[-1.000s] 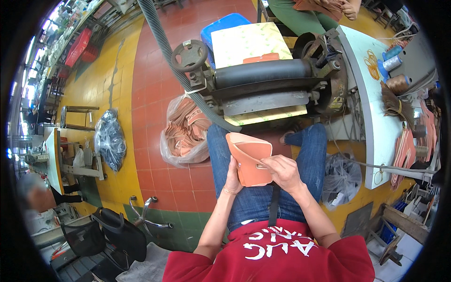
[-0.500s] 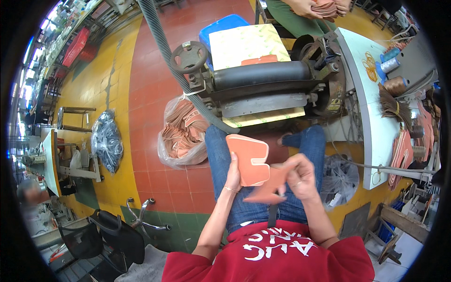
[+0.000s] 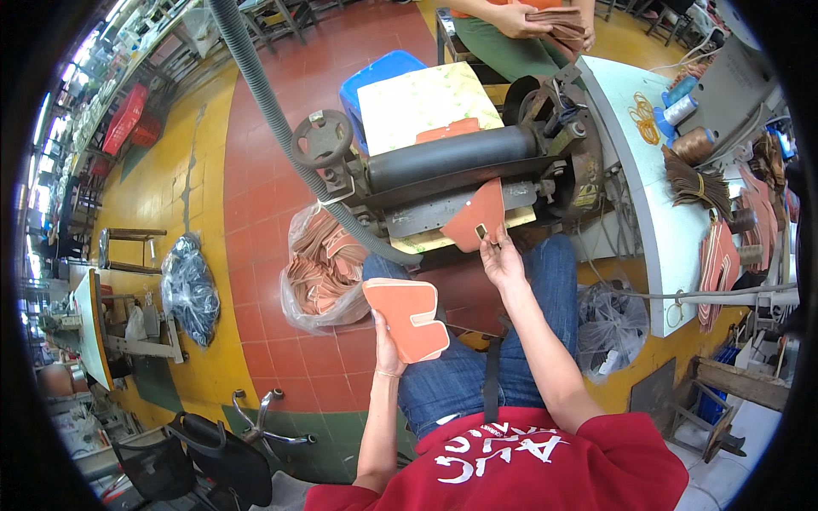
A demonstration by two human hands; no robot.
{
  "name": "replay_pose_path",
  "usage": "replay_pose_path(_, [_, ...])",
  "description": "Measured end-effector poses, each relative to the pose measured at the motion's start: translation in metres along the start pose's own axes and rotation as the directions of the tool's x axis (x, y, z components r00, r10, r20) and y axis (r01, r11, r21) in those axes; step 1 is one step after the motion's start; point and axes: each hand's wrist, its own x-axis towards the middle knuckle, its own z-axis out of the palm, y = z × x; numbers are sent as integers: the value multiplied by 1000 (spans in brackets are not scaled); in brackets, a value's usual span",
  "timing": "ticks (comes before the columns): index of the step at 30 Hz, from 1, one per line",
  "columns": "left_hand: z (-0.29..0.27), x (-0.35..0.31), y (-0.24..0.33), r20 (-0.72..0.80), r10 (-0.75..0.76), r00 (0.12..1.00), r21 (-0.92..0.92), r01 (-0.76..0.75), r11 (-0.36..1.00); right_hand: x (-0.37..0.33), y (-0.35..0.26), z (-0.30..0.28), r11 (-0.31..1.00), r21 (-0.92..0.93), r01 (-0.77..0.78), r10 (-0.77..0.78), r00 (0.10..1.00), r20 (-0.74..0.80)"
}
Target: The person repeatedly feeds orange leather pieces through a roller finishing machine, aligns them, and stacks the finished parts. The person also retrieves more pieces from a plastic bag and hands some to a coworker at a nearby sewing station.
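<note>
My left hand [image 3: 387, 347] is closed on a small stack of flat orange cut pieces [image 3: 397, 305], each with a notch and pale edges, held above my left thigh. In my right hand [image 3: 504, 261], the thumb and fingers pinch a single orange cut piece [image 3: 479, 211] by its near edge, beside a small hole. That piece lies over the grey metal feed plate [image 3: 411, 220] of a roller machine, its narrow end pointing toward the black roller [image 3: 452, 157]. Behind the roller, another orange piece [image 3: 448, 129] rests on a pale yellow patterned board [image 3: 426, 92].
A clear bag of orange pieces [image 3: 322, 277] stands on the floor left of my legs. The machine's handwheel [image 3: 322, 138] and a grey hose [image 3: 256, 77] are at its left. On the right, a white table [image 3: 626, 140] carries thread spools. Across the machine, a person holds brown pieces [image 3: 558, 24].
My right hand has moved forward from the stack, carrying one piece to the machine's plate. My left hand with the stack appears lower and farther left, while the whole view has shifted slightly.
</note>
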Motion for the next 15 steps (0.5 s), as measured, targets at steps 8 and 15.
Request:
replay_pose_path(8, [4, 3, -4, 53, -43, 998, 9, 42, 999, -26, 5, 26, 956, -286, 66, -128, 971, -204])
replay_pose_path(15, [13, 2, -12, 45, -38, 998, 54, 35, 998, -37, 16, 24, 998, 53, 41, -32, 986, -166])
